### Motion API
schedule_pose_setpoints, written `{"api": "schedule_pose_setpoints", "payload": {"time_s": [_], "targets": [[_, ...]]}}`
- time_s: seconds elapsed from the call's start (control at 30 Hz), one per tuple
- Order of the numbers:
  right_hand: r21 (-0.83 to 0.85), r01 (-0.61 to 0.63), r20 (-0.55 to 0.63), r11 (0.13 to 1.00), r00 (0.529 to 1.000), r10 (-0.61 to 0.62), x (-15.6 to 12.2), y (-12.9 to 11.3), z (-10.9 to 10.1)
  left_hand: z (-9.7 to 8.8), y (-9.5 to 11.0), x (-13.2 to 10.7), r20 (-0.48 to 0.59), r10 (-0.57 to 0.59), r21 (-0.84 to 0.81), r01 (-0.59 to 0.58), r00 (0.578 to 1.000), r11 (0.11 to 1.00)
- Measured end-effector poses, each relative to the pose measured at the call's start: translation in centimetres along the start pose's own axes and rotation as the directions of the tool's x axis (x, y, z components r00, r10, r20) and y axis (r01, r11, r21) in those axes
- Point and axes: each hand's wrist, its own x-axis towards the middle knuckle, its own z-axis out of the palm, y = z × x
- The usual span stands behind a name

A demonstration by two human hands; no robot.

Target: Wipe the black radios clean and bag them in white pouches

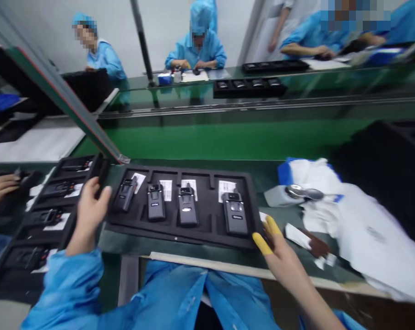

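Note:
A black foam tray [202,233] lies in front of me, with several dark handheld radios set in its compartments. One radio [235,215] is in the rightmost compartment; a white paper label [226,188] lies behind it. My left hand [90,206] is by the tray's left end, its thumb and fingers apart and nothing visible in it. At the right front corner is my right hand [279,250], with yellow finger cots on thumb and forefinger. These two are spread, the thumb at the tray's edge; the other fingers are partly hidden.
A second black tray [65,233] with radios and labels stands left, near another person's hand [3,188]. To the right are a clear bottle with a metal top [286,195], white cloths [320,215] and white bags [375,238]. A slanted metal post [80,105] rises behind.

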Motion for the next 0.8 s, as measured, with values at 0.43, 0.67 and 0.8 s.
{"api": "schedule_pose_setpoints", "payload": {"time_s": [0.43,0.67,0.8], "targets": [[-0.077,-0.116,-0.057,0.990,0.992,0.112,-2.2,0.2,1.5,0.3,-4.5,-2.0,0.269,-0.302,-0.006,0.315,0.915,0.949],[-0.059,0.016,-0.110,0.998,0.994,-0.022,0.5,0.6,1.6,0.2,-4.4,-3.5,0.203,-0.347,0.013,0.352,0.916,0.936],[-0.063,0.105,-0.044,0.992,0.993,-0.108,2.0,0.3,1.2,0.0,-2.5,-3.7,0.212,-0.295,0.045,0.292,0.932,0.955]]}}
